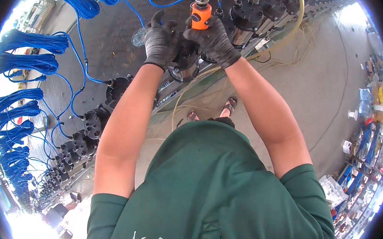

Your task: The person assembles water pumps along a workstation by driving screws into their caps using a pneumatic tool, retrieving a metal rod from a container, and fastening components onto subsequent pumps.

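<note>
Black round pump motor housing with a metal body sits on the long assembly rail, directly ahead at arm's reach. Left gloved hand wraps around its top, steadying it. Right gloved hand grips the orange-collared hanging pneumatic tool above it. Step judged: fastening the cap; next, tool alignment must be held square

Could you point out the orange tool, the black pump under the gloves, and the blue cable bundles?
orange tool (201, 16), head view, on its orange body.
black pump (186, 61), head view, on its dark top below the gloves.
blue cable bundles (28, 41), head view, on one coil at left.
</note>
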